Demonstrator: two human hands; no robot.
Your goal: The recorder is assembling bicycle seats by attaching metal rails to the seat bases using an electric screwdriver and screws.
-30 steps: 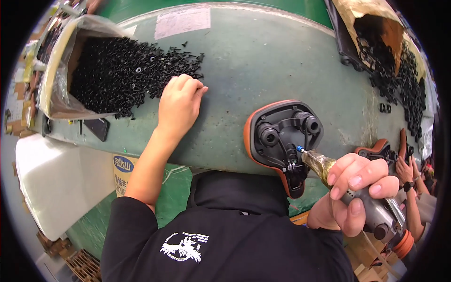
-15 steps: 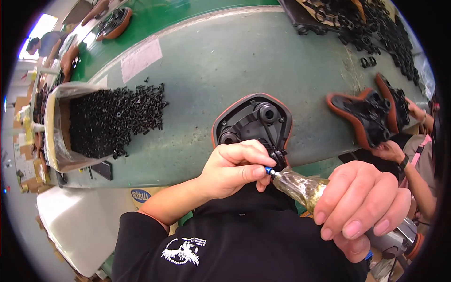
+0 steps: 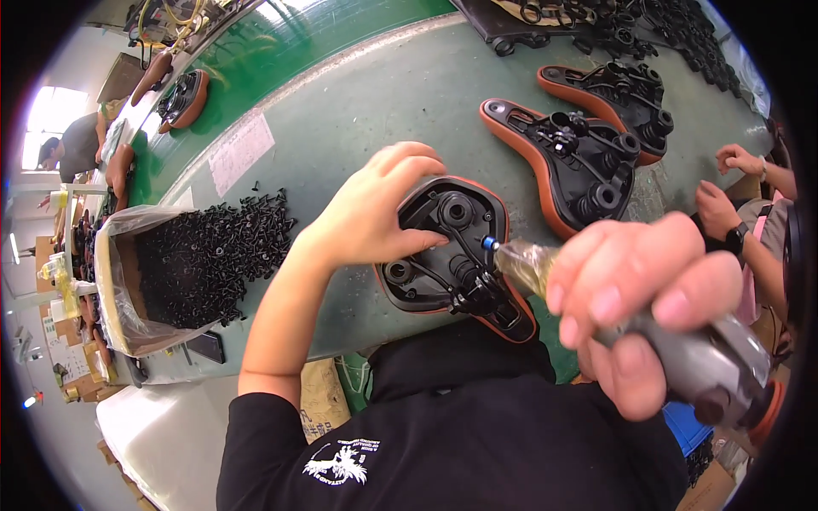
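A bicycle saddle (image 3: 426,289) lies upside down on the table before me, its black underside with springs and rails showing and an orange-brown rim around it. My left hand (image 3: 371,209) grips its far left edge, the thumb laid across the underside. In my right hand (image 3: 639,289) is a grey power screwdriver (image 3: 707,353), its nose wrapped in clear, yellowed tape. The blue bit tip (image 3: 489,244) points at the saddle's right side; whether it touches cannot be made out. Beyond it, two more upturned saddles, a nearer one (image 3: 579,157) and a farther one (image 3: 618,98), rest side by side.
At the left, a plastic-lined box (image 3: 111,281) on its side spills black screws (image 3: 221,251) over the table. A dark phone (image 3: 207,347) lies by it. Black parts (image 3: 630,34) are heaped at the back right. A co-worker's hands (image 3: 724,200) are at the right edge.
My left hand has left the bit tip and taken hold of the saddle, which is now turned. The screwdriver's tip has come over the saddle. The co-worker's hands have let go of the other saddles.
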